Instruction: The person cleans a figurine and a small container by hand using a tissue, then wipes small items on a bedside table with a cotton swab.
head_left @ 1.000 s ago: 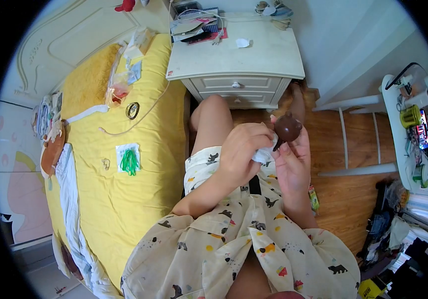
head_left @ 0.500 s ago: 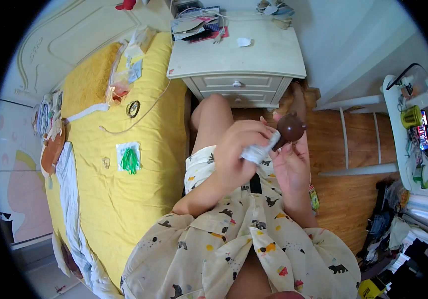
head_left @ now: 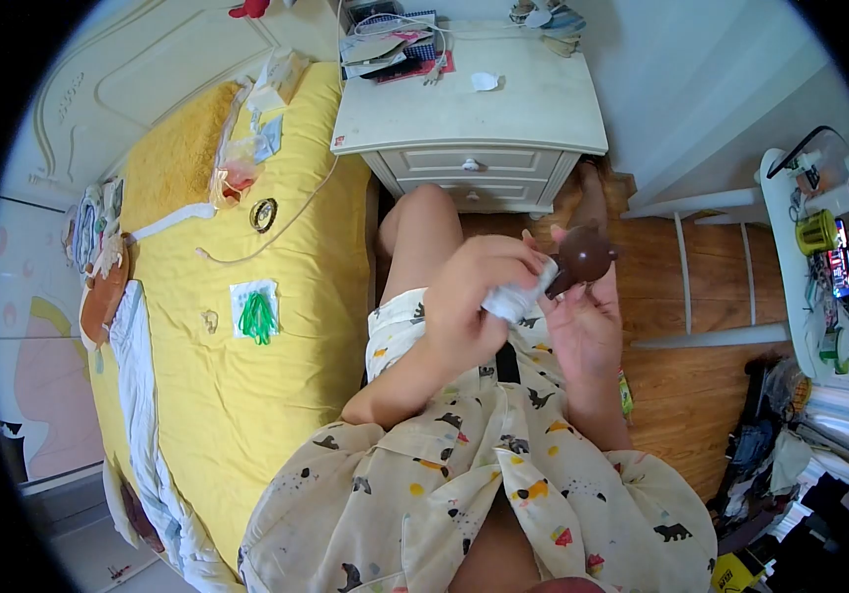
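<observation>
My right hand (head_left: 584,326) holds a glossy dark brown figure (head_left: 584,255) with a round head and small ear-like bumps, above my lap. Its fingers wrap the lower part, so its full shape is hidden. Pinched in my left hand (head_left: 469,292) is a crumpled white wipe or tissue (head_left: 515,299), close against the figure's left side. I cannot tell whether the wipe presses on the figure.
At left is a bed with a yellow cover (head_left: 246,425), holding green bands (head_left: 258,316), a dark ring-shaped item (head_left: 263,214) and a cable. A white nightstand (head_left: 474,109) stands ahead. To the right are a small table (head_left: 805,326) and a lit phone (head_left: 841,262).
The brown figure has shifted slightly right and tilted over in my right hand. My left hand stays almost in place, and the white wipe looks a little more bunched.
</observation>
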`<state>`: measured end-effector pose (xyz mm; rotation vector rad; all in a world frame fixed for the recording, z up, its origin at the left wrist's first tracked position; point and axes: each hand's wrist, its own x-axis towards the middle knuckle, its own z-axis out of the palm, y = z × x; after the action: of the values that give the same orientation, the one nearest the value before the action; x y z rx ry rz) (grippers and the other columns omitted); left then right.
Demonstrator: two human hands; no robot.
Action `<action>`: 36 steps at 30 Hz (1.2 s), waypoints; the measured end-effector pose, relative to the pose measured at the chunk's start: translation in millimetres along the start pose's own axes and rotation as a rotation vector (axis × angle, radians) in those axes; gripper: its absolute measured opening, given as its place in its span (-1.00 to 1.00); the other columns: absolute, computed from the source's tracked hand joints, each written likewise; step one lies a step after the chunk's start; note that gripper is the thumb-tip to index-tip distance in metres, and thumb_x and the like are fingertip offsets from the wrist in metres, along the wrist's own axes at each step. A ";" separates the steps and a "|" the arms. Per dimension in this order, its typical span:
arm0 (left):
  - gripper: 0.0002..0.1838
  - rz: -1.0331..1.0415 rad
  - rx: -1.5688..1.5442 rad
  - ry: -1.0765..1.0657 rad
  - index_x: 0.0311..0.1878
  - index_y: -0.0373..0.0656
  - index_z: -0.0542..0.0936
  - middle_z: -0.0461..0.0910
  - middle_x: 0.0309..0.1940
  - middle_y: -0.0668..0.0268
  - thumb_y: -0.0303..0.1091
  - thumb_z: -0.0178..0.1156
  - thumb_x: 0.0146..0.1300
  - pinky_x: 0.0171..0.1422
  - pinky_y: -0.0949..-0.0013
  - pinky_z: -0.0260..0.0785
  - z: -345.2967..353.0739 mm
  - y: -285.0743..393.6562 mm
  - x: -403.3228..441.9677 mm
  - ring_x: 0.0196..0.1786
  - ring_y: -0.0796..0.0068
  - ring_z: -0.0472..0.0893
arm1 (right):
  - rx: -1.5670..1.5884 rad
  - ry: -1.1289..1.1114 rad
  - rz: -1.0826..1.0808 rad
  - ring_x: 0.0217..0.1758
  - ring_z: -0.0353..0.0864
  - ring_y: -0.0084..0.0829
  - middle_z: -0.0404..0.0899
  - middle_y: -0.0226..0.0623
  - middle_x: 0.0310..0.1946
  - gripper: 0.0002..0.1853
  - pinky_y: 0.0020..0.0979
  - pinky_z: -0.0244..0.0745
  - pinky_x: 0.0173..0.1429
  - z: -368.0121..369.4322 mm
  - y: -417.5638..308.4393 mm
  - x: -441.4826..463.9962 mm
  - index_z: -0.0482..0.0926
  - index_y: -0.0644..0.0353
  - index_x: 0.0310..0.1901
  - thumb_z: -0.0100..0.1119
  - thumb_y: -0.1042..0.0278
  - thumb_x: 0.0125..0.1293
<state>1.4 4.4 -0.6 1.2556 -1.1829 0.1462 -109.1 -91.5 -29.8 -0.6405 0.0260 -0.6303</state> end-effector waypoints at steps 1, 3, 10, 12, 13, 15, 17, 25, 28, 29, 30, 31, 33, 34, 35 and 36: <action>-0.67 0.026 -0.005 -0.041 -0.26 -0.20 0.54 0.64 -0.25 0.19 -0.72 0.24 -0.16 -0.05 0.23 0.47 -0.6 1.6 0.8 -0.15 0.12 0.63 | -0.011 0.011 0.014 0.43 0.28 0.02 0.29 -0.04 0.36 -0.43 0.03 0.17 0.48 1.2 0.0 -0.8 0.16 0.13 0.37 0.11 0.47 0.38; -0.67 0.057 0.024 -0.018 -0.26 -0.20 0.53 0.64 -0.25 0.19 -0.72 0.25 -0.17 -0.05 0.24 0.47 2.7 0.6 2.0 -0.15 0.12 0.63 | -0.032 0.031 0.030 0.43 0.29 -0.01 0.30 -0.03 0.35 -0.43 0.02 0.19 0.48 3.4 -0.2 -0.9 0.16 0.15 0.36 0.11 0.49 0.37; -0.66 0.024 0.033 0.080 -0.25 -0.22 0.51 0.63 -0.25 0.16 -0.74 0.25 -0.16 -0.06 0.26 0.47 7.5 -11.8 -7.5 -0.17 0.15 0.63 | -0.113 0.083 0.002 0.41 0.32 -0.09 0.31 0.00 0.33 -0.42 -0.09 0.23 0.48 7.0 0.3 -2.8 0.17 0.20 0.34 0.14 0.57 0.32; -0.68 -0.008 0.054 0.132 -0.26 -0.24 0.50 0.62 -0.25 0.14 -0.77 0.24 -0.12 -0.04 0.26 0.48 7.9 -15.7 -8.2 -0.15 0.16 0.63 | -0.136 0.063 -0.006 0.41 0.32 -0.12 0.29 0.00 0.35 -0.40 -0.11 0.25 0.46 7.5 1.1 -3.6 0.16 0.17 0.36 0.15 0.53 0.33; -0.68 -0.024 0.064 0.158 -0.26 -0.24 0.50 0.62 -0.24 0.13 -0.78 0.23 -0.11 -0.03 0.27 0.49 8.0 -16.5 -7.9 -0.15 0.16 0.63 | -0.161 0.043 -0.007 0.40 0.33 -0.14 0.27 0.00 0.36 -0.40 -0.11 0.28 0.44 6.9 1.6 -4.6 0.14 0.15 0.38 0.14 0.50 0.35; -0.70 -0.021 -0.042 0.242 -0.26 -0.25 0.50 0.61 -0.25 0.13 -0.79 0.22 -0.08 0.00 0.28 0.50 10.2 -10.0 -7.5 -0.13 0.16 0.64 | -0.147 0.044 -0.005 0.41 0.32 -0.12 0.27 -0.01 0.36 -0.40 -0.09 0.27 0.44 8.2 1.9 -4.0 0.14 0.14 0.38 0.14 0.48 0.36; -0.73 -0.020 -0.180 0.257 -0.25 -0.25 0.51 0.62 -0.24 0.13 -0.77 0.22 -0.03 0.03 0.25 0.51 9.4 -4.2 -9.9 -0.11 0.15 0.64 | -0.069 0.088 -0.002 0.43 0.29 -0.05 0.31 -0.03 0.33 -0.41 -0.06 0.21 0.48 13.5 2.9 -2.1 0.16 0.17 0.34 0.16 0.54 0.32; -0.74 0.037 -0.059 0.177 -0.27 -0.25 0.52 0.63 -0.25 0.12 -0.75 0.23 -0.04 0.02 0.25 0.51 17.2 -11.2 -12.7 -0.15 0.16 0.66 | -0.057 0.117 -0.028 0.43 0.28 -0.06 0.29 -0.05 0.35 -0.40 -0.05 0.16 0.50 10.3 6.6 -5.7 0.13 0.14 0.36 0.12 0.55 0.35; -0.74 -0.011 -0.063 0.197 -0.28 -0.26 0.52 0.63 -0.26 0.11 -0.77 0.23 -0.04 0.01 0.25 0.51 17.9 -9.8 -13.9 -0.15 0.16 0.66 | -0.085 0.131 -0.047 0.41 0.31 -0.13 0.31 -0.06 0.34 -0.42 -0.12 0.18 0.49 10.4 7.3 -5.2 0.14 0.17 0.36 0.11 0.56 0.35; -0.74 -0.017 -0.069 0.201 -0.28 -0.27 0.52 0.63 -0.26 0.10 -0.77 0.23 -0.04 0.01 0.25 0.51 18.3 -8.5 -13.6 -0.15 0.16 0.66 | -0.092 0.132 -0.054 0.40 0.33 -0.16 0.33 -0.06 0.33 -0.42 -0.15 0.19 0.49 10.6 7.7 -5.0 0.15 0.18 0.35 0.10 0.57 0.35; -0.74 -0.024 -0.076 0.205 -0.28 -0.27 0.52 0.63 -0.26 0.10 -0.77 0.23 -0.04 0.00 0.25 0.51 18.6 -7.7 -13.4 -0.15 0.16 0.66 | -0.123 0.134 -0.051 0.38 0.35 -0.20 0.34 -0.08 0.32 -0.44 -0.19 0.20 0.47 10.8 7.1 -4.1 0.17 0.20 0.34 0.10 0.57 0.36; -0.74 -0.020 -0.068 0.199 -0.28 -0.27 0.52 0.63 -0.26 0.10 -0.77 0.23 -0.05 0.01 0.25 0.51 18.7 -7.7 -13.5 -0.15 0.16 0.66 | -0.155 0.135 -0.048 0.37 0.36 -0.24 0.36 -0.10 0.31 -0.46 -0.22 0.22 0.46 11.1 5.6 -2.8 0.20 0.22 0.34 0.10 0.57 0.37; -0.74 -0.014 -0.056 0.189 -0.29 -0.26 0.52 0.64 -0.25 0.10 -0.76 0.25 -0.06 0.01 0.25 0.51 19.6 -8.1 -14.4 -0.16 0.15 0.66 | -0.174 0.168 -0.025 0.34 0.38 -0.32 0.39 -0.15 0.28 -0.51 -0.28 0.24 0.44 10.3 5.2 -1.9 0.25 0.24 0.31 0.09 0.56 0.38; -0.74 -0.013 -0.049 0.181 -0.29 -0.26 0.52 0.64 -0.25 0.10 -0.76 0.25 -0.07 0.01 0.25 0.51 20.1 -8.8 -15.8 -0.16 0.15 0.66 | -0.161 0.198 -0.005 0.32 0.39 -0.35 0.41 -0.17 0.26 -0.53 -0.31 0.25 0.42 9.0 6.4 -1.9 0.27 0.25 0.30 0.09 0.56 0.39; -0.73 -0.012 -0.042 0.173 -0.29 -0.26 0.52 0.64 -0.25 0.11 -0.76 0.25 -0.08 0.00 0.25 0.51 20.5 -9.9 -17.7 -0.16 0.15 0.66 | -0.147 0.228 0.015 0.31 0.40 -0.38 0.43 -0.19 0.25 -0.55 -0.34 0.26 0.41 8.3 7.1 -1.8 0.30 0.26 0.29 0.09 0.56 0.39; -0.73 -0.009 -0.034 0.164 -0.29 -0.26 0.53 0.64 -0.25 0.11 -0.75 0.25 -0.08 0.00 0.25 0.51 20.7 -10.6 -18.5 -0.16 0.14 0.66 | -0.149 0.220 0.021 0.30 0.41 -0.39 0.44 -0.20 0.24 -0.56 -0.35 0.28 0.40 8.2 7.2 -1.5 0.32 0.26 0.28 0.09 0.56 0.40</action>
<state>-12.4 -6.8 -24.4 1.1957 -1.0339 0.2173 -104.7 -81.6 -27.5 -0.7105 0.2868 -0.6808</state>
